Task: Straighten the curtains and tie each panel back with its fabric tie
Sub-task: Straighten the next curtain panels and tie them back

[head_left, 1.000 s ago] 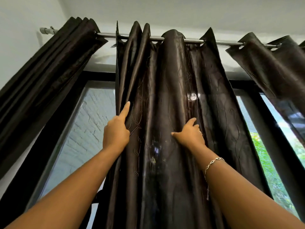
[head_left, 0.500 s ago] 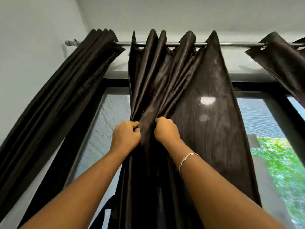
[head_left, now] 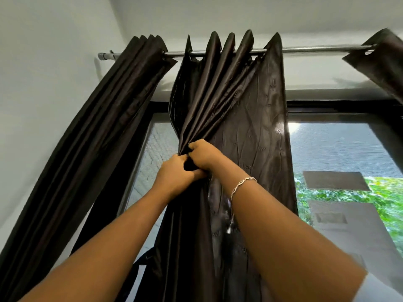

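Observation:
A dark brown satin curtain panel hangs from a metal rod in the middle of the window. My left hand and my right hand sit close together and grip its left pleats, bunching them into one bundle. The panel's right part still hangs flat. A second dark panel hangs gathered at the left and slants down to the lower left. A dark strap, perhaps a fabric tie, hangs low beside the middle panel.
A third dark panel shows at the top right corner. Behind the curtains is a black-framed window with a mesh screen, greenery and a building outside. A white wall stands at the left.
Both hands went from lying flat on the fabric to gripping it, then drew closer together, gathering more pleats. The view has swung left, showing more window at the right.

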